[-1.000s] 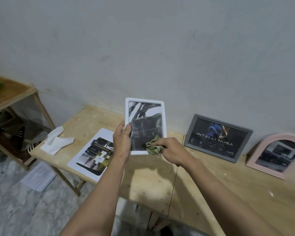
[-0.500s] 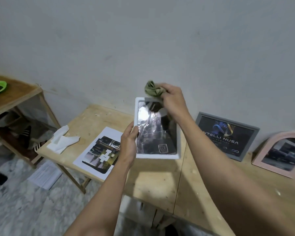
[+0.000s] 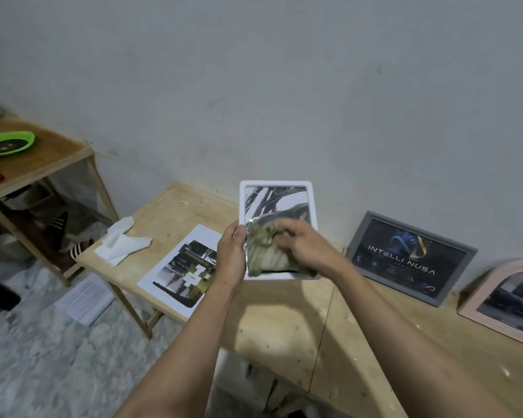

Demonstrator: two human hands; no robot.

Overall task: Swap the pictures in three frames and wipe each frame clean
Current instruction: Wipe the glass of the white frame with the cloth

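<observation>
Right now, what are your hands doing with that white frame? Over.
Left hand grips white frame by its left edge. Right hand presses green cloth on the glass. Nothing in the way.

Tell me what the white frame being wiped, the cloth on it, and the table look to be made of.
White frame: probably plastic, with smooth rounded corners and a glossy pane that shows glare. Cloth: soft olive fabric, crumpled in folds under the right hand. Table: bare light wood, unfinished-looking, with grain, specks and a seam between boards.
</observation>
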